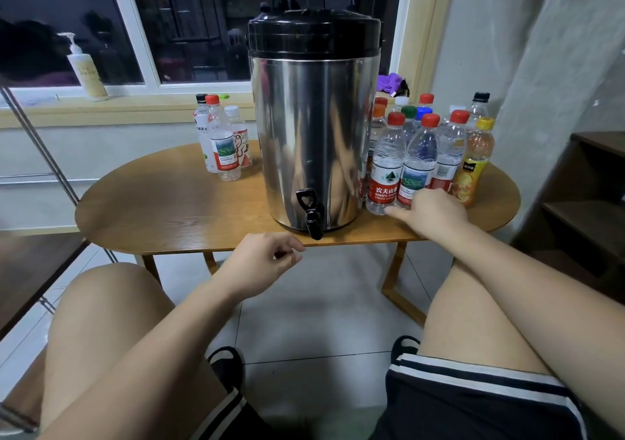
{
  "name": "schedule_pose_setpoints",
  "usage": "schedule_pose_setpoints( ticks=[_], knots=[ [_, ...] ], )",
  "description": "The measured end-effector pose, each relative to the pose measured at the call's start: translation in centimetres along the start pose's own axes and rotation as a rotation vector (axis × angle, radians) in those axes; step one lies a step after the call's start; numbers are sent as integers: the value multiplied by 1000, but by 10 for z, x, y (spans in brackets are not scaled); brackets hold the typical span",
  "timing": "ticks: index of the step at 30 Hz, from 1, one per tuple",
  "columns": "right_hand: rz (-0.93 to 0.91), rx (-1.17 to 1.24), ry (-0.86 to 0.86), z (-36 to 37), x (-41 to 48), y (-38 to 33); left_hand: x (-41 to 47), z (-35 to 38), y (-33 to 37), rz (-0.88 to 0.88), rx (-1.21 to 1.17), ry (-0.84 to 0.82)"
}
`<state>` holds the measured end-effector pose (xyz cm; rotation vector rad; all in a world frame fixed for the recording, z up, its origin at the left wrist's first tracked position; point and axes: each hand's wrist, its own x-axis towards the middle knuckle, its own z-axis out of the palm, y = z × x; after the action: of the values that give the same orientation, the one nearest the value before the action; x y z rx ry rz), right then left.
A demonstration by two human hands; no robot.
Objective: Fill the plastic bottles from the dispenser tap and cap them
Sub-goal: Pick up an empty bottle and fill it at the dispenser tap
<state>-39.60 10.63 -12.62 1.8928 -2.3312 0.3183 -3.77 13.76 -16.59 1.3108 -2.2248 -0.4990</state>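
Observation:
A steel dispenser [313, 125] with a black lid stands on the wooden table [169, 209], its black tap [313, 214] over the front edge. Several capped plastic bottles stand right of it; the nearest is a red-capped water bottle [385, 165]. My right hand [429, 213] lies on the table at the foot of the front bottles, fingertips touching the nearest bottle's base, holding nothing. My left hand [262, 263] hovers below the table edge, left of the tap, fingers loosely curled and empty. Three capped bottles [223, 138] stand left of the dispenser.
A lotion pump bottle [86, 71] sits on the window sill behind. A metal rack leg [44, 155] slants at the left. Dark wooden shelves [588, 203] stand at the right. My knees are below the table, over a tiled floor.

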Motion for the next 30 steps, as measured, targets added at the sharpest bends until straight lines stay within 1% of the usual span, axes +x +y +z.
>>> schedule_pose_setpoints(
  ticks=[2,9,11,13,17,20,27,30],
  knots=[
    [-80,85,-39,-2,-16,-17,5,-8,-3,-2,21,4],
    [-321,473,-309,15,-68,-81,33,-54,-23,-117,16,95],
    [-357,519,-372,28,-74,-95,45,-69,-37,-192,13,125],
    [-384,508,-412,41,-77,-105,58,-81,-54,-263,-31,173],
    [-401,494,-455,61,-78,-116,93,-101,-86,-414,-163,248],
    [-382,512,-495,66,-80,-120,116,-106,-108,-508,-182,309],
    [-321,594,-521,68,-82,-120,159,-100,-153,-642,-290,444],
    [-303,611,-526,67,-83,-119,178,-94,-165,-643,-330,493]
  ],
)
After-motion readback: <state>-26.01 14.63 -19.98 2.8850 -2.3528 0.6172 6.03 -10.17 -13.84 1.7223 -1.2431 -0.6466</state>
